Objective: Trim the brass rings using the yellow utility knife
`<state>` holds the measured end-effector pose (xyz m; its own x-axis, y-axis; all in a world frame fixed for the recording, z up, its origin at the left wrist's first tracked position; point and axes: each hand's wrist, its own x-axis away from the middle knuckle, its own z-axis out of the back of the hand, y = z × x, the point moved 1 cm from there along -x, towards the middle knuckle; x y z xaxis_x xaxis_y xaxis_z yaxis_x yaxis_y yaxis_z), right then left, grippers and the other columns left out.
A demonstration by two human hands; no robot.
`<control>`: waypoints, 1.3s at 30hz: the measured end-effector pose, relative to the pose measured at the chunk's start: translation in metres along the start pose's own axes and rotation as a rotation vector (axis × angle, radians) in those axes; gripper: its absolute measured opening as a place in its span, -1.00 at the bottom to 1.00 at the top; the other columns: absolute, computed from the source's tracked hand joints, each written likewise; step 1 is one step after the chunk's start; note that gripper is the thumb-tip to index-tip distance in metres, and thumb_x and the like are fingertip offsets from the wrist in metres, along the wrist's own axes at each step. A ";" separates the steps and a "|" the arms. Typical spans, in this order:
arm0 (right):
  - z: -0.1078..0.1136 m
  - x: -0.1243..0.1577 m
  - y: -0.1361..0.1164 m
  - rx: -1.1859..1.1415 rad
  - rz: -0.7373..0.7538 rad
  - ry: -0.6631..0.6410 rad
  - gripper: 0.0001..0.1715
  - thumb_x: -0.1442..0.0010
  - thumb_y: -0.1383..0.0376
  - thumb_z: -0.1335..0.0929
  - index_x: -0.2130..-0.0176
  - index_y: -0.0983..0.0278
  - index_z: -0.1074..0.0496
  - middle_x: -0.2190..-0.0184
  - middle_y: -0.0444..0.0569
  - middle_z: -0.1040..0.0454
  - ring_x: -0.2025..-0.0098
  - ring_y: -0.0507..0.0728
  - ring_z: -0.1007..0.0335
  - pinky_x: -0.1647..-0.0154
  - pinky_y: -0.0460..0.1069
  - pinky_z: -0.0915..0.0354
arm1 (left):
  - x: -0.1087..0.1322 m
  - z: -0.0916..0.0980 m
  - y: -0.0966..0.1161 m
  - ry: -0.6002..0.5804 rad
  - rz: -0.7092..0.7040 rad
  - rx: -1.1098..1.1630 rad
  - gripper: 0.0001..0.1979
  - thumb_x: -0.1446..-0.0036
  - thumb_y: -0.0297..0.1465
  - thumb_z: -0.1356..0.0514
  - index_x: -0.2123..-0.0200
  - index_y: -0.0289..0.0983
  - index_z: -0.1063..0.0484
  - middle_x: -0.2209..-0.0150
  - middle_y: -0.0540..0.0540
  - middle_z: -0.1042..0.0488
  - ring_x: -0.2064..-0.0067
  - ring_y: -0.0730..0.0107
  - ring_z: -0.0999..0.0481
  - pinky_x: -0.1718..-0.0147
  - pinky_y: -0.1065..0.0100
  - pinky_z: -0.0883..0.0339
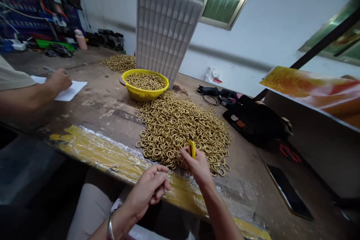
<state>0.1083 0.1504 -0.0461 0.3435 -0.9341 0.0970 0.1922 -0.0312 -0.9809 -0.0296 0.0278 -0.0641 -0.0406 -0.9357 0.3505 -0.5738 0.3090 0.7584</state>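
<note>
My right hand (pixel 200 167) is closed around a yellow utility knife (pixel 191 147), its dark tip pointing up and away from me. It is over the near edge of a wide heap of brass-coloured metal rings (pixel 180 123). Just left of it and lower, by the table's front edge, my left hand (pixel 149 186) has its fingers curled in and the thumb against them. Whatever those fingers may hold is hidden. Behind the heap stands a yellow plastic basin (pixel 146 95) filled with similar rings.
A grey ridged panel (pixel 165 26) leans upright behind the basin, near a smaller ring pile (pixel 119 63). At left, another person's hand (pixel 59 80) holds a pen over white paper (pixel 73 90). A black bag (pixel 253 120) and a phone (pixel 289 191) lie at right. Yellow tape (pixel 101 153) covers the table's front edge.
</note>
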 end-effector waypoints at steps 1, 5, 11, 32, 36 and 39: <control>-0.001 0.004 -0.001 -0.143 -0.067 -0.035 -0.57 -0.03 -0.01 -0.42 0.38 0.29 -0.31 0.56 -0.17 -0.34 0.68 -0.09 0.01 0.69 -0.14 0.07 | -0.002 -0.004 0.001 -0.002 -0.018 0.003 -0.63 -0.12 -0.20 -0.24 0.12 -0.29 -0.24 0.43 -0.01 -0.46 0.66 0.68 -0.11 0.75 0.60 0.18; -0.012 0.028 -0.002 -0.460 -0.214 -0.130 -0.49 0.07 0.03 -0.52 0.35 0.29 -0.29 0.59 -0.23 -0.28 0.69 -0.12 0.01 0.72 -0.19 0.03 | -0.009 -0.017 0.007 -0.045 -0.080 0.060 -0.61 -0.13 -0.21 -0.25 0.09 -0.29 -0.23 0.34 -0.11 -0.52 0.65 0.69 -0.16 0.74 0.60 0.15; -0.026 0.057 -0.002 -0.529 -0.236 -0.172 -0.55 -0.02 0.06 -0.48 0.33 0.29 -0.27 0.60 -0.25 -0.24 0.68 -0.12 0.01 0.71 -0.20 0.03 | -0.002 -0.022 0.016 -0.125 -0.100 0.128 -0.71 -0.08 -0.24 -0.32 0.31 -0.34 -0.35 0.38 -0.07 -0.49 0.66 0.71 -0.18 0.75 0.58 0.14; -0.001 0.088 -0.016 0.998 0.400 -0.069 -0.68 -0.04 0.62 -0.23 0.33 0.24 -0.35 0.38 -0.11 -0.38 0.38 0.08 -0.28 0.38 -0.05 -0.01 | 0.023 -0.017 0.017 -0.159 -0.284 -0.379 -0.70 -0.26 -0.16 -0.10 0.36 -0.29 -0.27 0.51 0.10 -0.13 0.56 0.59 -0.07 0.60 0.50 0.02; -0.005 0.084 -0.012 0.990 0.442 -0.062 -0.70 -0.09 0.59 -0.23 0.30 0.24 -0.37 0.39 -0.10 -0.41 0.39 0.08 -0.30 0.38 -0.06 -0.02 | 0.026 -0.013 0.021 -0.162 -0.328 -0.495 -0.72 -0.29 -0.20 -0.06 0.39 -0.28 -0.25 0.49 0.07 -0.13 0.51 0.54 -0.08 0.55 0.47 -0.01; -0.006 0.072 -0.008 1.078 0.392 -0.053 -0.69 -0.09 0.59 -0.23 0.29 0.25 -0.39 0.38 -0.08 -0.43 0.38 0.08 -0.32 0.39 -0.06 -0.02 | 0.035 -0.013 0.031 -0.131 -0.395 -0.571 -0.72 -0.30 -0.24 -0.05 0.42 -0.27 -0.24 0.49 0.06 -0.15 0.48 0.50 -0.14 0.48 0.43 -0.06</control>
<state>0.1256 0.0815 -0.0326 0.5872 -0.7952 -0.1513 0.7415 0.6034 -0.2935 -0.0382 0.0066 -0.0213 -0.0364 -0.9980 -0.0523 -0.0488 -0.0505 0.9975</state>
